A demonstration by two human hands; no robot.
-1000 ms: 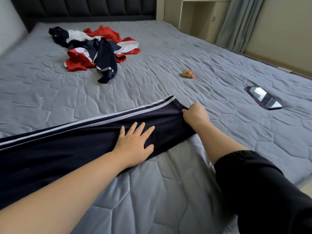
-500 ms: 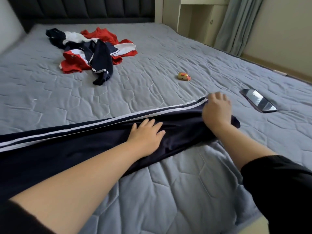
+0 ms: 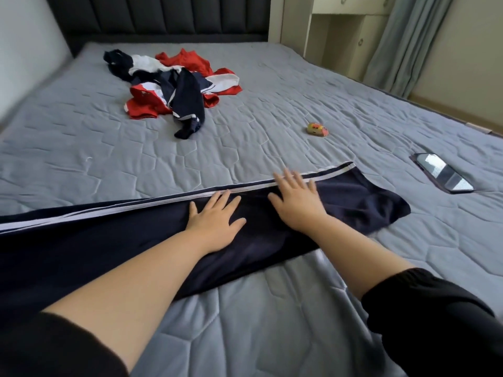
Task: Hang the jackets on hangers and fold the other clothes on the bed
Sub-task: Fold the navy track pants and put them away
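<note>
Navy trousers [image 3: 109,240] with double white side stripes lie stretched across the near part of the bed [image 3: 245,308], one end toward the right near the phone [image 3: 442,176]; the other end runs off frame left. Left hand [image 3: 215,221] lies flat on the cloth, fingers straight and spread, gripping nothing. Right hand [image 3: 296,202] is just beside it, also flat and spread, with fingertips [image 3: 288,176] at the striped edge, holding nothing. We judge the step to be smoothing the trousers before folding. To do it well, we would sweep both palms outward along the leg to push out wrinkles and line the striped seam up straight. The rumpled right end [image 3: 381,210] needs squaring off, then that end folds over toward the other in even parts, with one palm pinning the crease so the slick fabric does not slide. The pile of clothes [image 3: 174,91] in red, white and navy lies well apart near the headboard, untouched, so we judge most of the task is left. A small yellow-red toy [image 3: 317,129] lies between the pile and the phone. As for brands or writing, we can read none. We see no logo on the trousers, the phone screen shows only a reflection, and the toy's markings are too small to tell.
</note>
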